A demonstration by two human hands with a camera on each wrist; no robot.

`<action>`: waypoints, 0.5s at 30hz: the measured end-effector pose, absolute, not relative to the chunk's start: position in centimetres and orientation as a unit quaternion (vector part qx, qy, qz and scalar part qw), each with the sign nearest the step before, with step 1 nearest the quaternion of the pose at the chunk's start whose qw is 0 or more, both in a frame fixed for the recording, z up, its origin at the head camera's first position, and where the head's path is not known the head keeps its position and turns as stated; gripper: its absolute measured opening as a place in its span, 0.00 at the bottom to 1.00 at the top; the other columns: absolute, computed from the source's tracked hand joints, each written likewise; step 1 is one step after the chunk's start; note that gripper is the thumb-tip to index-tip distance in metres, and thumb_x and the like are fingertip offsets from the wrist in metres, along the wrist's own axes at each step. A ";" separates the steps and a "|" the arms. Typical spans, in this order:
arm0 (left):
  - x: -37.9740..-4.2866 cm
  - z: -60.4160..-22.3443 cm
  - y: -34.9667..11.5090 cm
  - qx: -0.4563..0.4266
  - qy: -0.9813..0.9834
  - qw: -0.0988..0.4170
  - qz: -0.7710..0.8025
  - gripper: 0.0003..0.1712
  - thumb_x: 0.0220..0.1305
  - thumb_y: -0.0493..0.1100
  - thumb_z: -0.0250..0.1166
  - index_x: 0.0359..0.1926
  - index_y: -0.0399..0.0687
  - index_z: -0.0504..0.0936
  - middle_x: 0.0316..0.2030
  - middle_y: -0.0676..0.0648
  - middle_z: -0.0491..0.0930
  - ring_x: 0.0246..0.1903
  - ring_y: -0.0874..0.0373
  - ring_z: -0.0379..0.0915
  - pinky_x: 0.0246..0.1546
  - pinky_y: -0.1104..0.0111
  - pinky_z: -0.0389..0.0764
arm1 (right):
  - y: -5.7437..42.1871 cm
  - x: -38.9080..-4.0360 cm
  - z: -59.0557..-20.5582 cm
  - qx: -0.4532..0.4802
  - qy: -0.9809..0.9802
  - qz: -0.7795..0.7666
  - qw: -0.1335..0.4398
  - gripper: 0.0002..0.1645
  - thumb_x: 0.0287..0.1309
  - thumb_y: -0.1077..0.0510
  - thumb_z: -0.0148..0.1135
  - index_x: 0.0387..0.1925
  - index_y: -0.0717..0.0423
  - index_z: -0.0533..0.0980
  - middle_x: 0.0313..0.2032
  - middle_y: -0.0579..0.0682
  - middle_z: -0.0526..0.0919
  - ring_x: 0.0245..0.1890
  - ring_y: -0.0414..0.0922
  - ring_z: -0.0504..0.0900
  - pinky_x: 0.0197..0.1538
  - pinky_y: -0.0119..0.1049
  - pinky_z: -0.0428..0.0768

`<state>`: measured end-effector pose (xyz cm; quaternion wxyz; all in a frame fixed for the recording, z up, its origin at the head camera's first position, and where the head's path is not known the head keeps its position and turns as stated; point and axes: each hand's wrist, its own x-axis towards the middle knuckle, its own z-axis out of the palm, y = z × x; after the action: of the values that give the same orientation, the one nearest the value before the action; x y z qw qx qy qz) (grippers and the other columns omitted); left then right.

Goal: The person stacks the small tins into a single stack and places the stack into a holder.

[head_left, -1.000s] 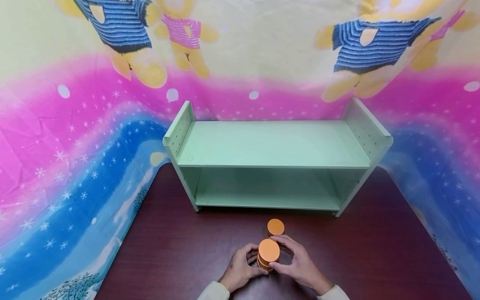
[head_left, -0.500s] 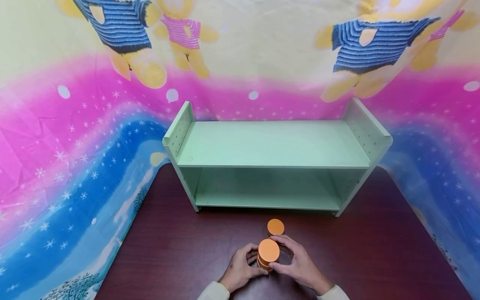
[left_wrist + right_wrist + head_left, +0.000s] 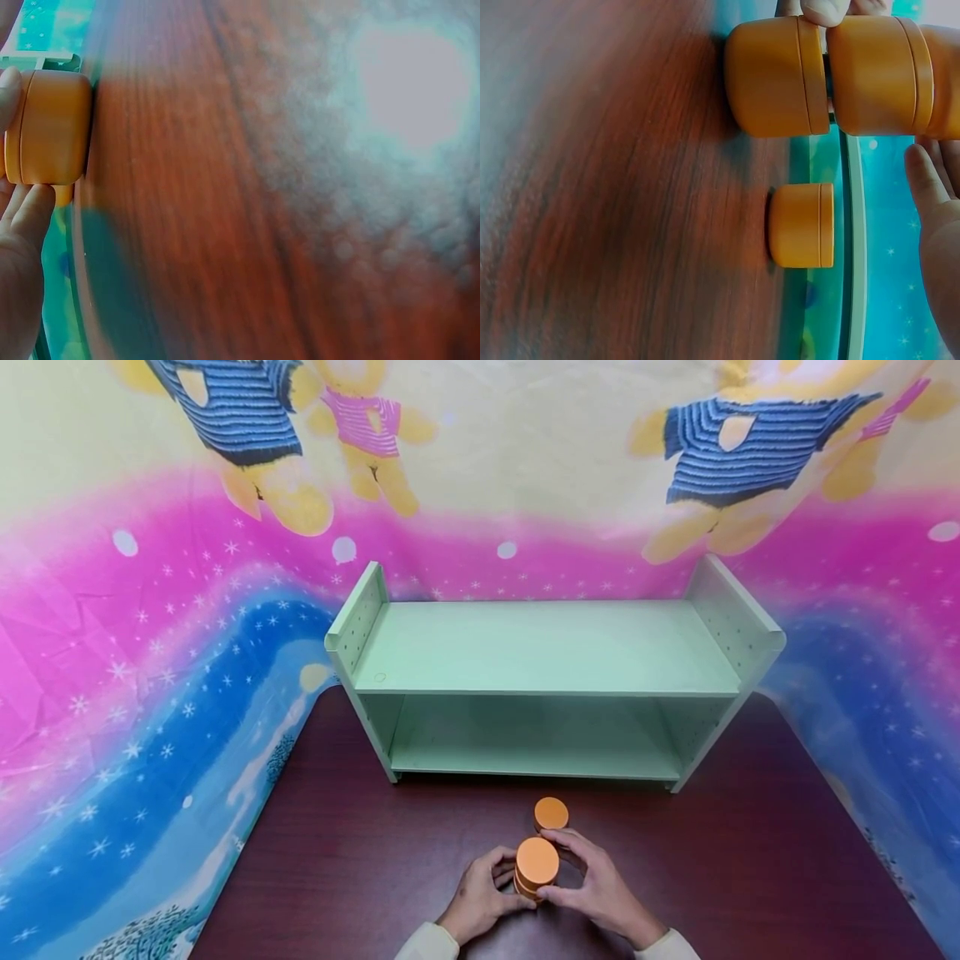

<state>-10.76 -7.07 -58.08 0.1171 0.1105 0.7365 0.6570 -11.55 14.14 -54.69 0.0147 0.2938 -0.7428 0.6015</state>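
Note:
Small round orange lidded jars stand on the dark wooden table. In the head view, a stack of jars (image 3: 537,862) rises between my two hands. My left hand (image 3: 480,897) holds the stack low on its left side; the left wrist view shows its fingers against the bottom jar (image 3: 54,127). My right hand (image 3: 606,897) grips the upper part from the right, thumb in front and fingers behind. From the right wrist, a narrow gap shows between the bottom jar (image 3: 769,76) and the middle jar (image 3: 871,75). Another orange jar above is cut off by the frame.
One more orange jar (image 3: 551,814) stands alone just behind the stack, close to my right fingertips. Farther back is a pale green two-tier shelf (image 3: 540,647) with raised side panels. A printed cloth (image 3: 510,485) hangs behind and around the table (image 3: 337,860).

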 end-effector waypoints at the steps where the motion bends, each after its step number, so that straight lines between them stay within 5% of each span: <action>1: -10.8 -58.1 -7.1 0.111 0.735 0.117 0.658 0.31 0.44 0.32 0.81 0.51 0.40 0.79 0.51 0.45 0.81 0.54 0.53 0.79 0.55 0.68 0.80 | 14.2 -11.6 -54.7 0.297 -0.740 0.603 0.017 0.42 0.46 0.63 0.80 0.64 0.61 0.71 0.55 0.62 0.78 0.56 0.39 0.78 0.59 0.26 0.76; 10: -10.8 -58.3 -7.1 0.123 0.736 0.105 0.658 0.32 0.42 0.30 0.81 0.51 0.39 0.79 0.51 0.43 0.82 0.53 0.54 0.79 0.55 0.71 0.79 | 14.6 -11.9 -54.5 0.301 -0.741 0.600 0.032 0.44 0.41 0.63 0.82 0.63 0.59 0.72 0.55 0.56 0.79 0.56 0.42 0.79 0.59 0.29 0.78; 15: -10.8 -58.3 -7.1 0.125 0.736 0.103 0.657 0.31 0.43 0.31 0.81 0.51 0.39 0.79 0.51 0.43 0.82 0.53 0.54 0.79 0.55 0.71 0.79 | 15.0 -12.0 -54.5 0.299 -0.744 0.597 0.023 0.43 0.43 0.62 0.81 0.63 0.60 0.72 0.53 0.65 0.78 0.56 0.50 0.79 0.59 0.32 0.79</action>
<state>-10.75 -7.13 -58.26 0.1028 0.1249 0.7361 0.6572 -11.96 15.02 -54.47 0.0232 0.2985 -0.7440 0.5974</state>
